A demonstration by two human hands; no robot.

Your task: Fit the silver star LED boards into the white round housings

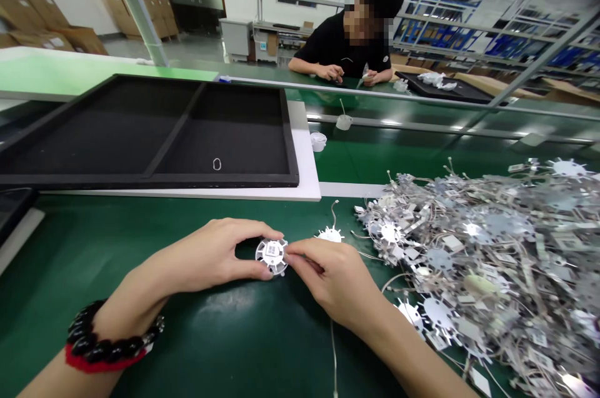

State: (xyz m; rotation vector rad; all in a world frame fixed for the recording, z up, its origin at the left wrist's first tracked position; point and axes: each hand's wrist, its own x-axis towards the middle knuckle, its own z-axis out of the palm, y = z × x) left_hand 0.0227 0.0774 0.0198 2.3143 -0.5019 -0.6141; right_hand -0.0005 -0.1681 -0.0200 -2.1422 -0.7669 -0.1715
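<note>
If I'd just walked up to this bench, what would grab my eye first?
Probably the big heap of silvery, spoked metal pieces and thin wires sprawling over the right side of the green bench. Next, perhaps, the small round part held between both hands at the centre, then the large black tray at upper left.

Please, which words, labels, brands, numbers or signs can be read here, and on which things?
Nothing is readable.
Label on the round part in the left hand: too small.
Mark on the co-worker's sleeve: too small.
Carton label, far left: too blurred.
Labels in the parts pile: too small.
</note>
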